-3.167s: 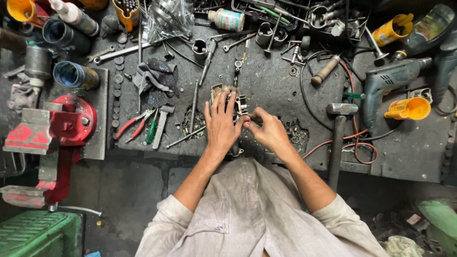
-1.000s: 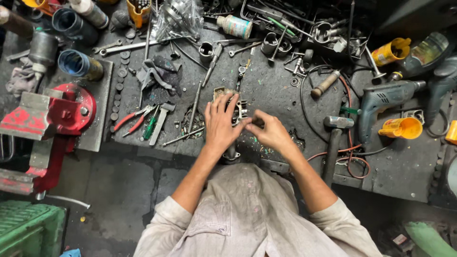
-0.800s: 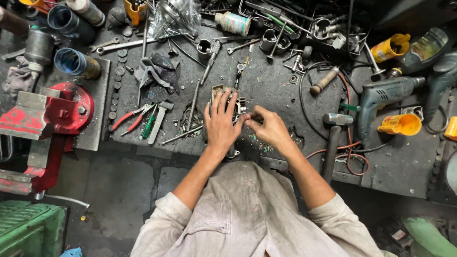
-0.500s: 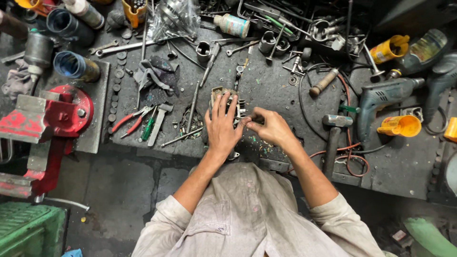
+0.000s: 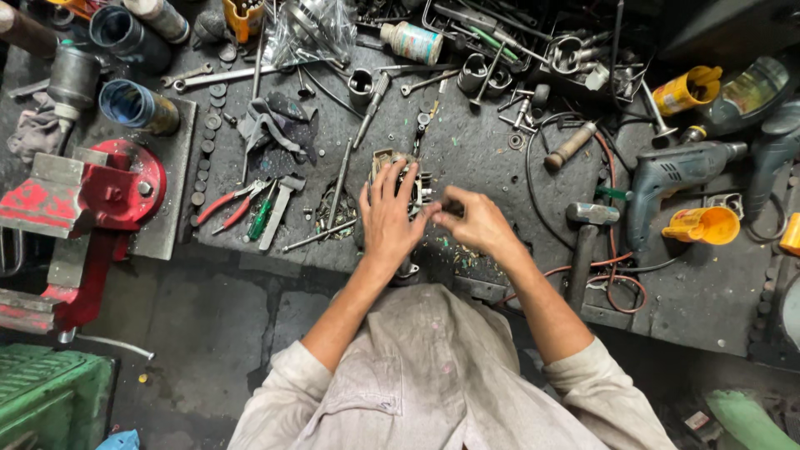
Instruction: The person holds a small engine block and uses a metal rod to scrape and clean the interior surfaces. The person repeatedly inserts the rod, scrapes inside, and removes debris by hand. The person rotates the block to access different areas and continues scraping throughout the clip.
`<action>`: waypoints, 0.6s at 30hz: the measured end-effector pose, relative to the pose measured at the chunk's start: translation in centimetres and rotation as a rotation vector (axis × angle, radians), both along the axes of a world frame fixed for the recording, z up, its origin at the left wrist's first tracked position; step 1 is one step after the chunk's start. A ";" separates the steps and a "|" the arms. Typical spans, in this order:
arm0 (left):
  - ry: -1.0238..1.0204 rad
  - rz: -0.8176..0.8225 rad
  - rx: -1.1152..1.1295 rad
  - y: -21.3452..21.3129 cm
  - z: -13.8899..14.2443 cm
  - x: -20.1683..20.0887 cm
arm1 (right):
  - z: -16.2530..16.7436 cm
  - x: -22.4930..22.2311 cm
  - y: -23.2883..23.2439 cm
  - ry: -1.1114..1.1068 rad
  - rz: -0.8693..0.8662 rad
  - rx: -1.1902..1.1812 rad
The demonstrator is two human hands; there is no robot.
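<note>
Left hand (image 5: 388, 218): fingers spread wide, flat atop small metal assembly (image 5: 398, 167) on counter (image 5: 483, 158). Right hand (image 5: 477, 223): fingers pinched narrow, just beside assembly's right edge.

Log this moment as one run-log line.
left hand: flat on small metal assembly | right hand: pinching at its right side | bench: hammer, drill right; red vise left

Bare bench (image 5: 492, 150) lies open just beyond the hands; long rods (image 5: 337, 187) and pliers (image 5: 229, 204) crowd the left; hammer (image 5: 583, 242) and drill (image 5: 667, 179) block the right.
</note>
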State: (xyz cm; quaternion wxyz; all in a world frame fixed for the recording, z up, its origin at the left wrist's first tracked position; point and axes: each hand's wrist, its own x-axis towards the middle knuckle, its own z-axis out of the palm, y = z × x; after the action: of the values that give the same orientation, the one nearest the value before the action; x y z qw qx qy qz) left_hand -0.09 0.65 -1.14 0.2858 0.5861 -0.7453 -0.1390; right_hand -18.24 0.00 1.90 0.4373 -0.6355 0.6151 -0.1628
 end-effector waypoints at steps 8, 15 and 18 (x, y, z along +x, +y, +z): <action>-0.010 0.003 0.002 0.4 0.0 -0.3 | -0.3 -0.5 -1.1 0.054 0.071 0.044; -0.030 0.043 0.031 0.0 -0.2 -0.4 | 0.0 -0.5 -1.3 0.067 0.055 0.031; -0.006 -0.026 0.050 0.0 0.0 0.0 | -0.2 -0.7 -1.2 0.007 0.125 0.049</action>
State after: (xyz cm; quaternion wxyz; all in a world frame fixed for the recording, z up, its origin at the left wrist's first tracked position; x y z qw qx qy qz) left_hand -0.05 0.70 -1.12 0.2672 0.5839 -0.7498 -0.1596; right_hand -18.93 -1.23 1.72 0.4597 -0.6624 0.5797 -0.1179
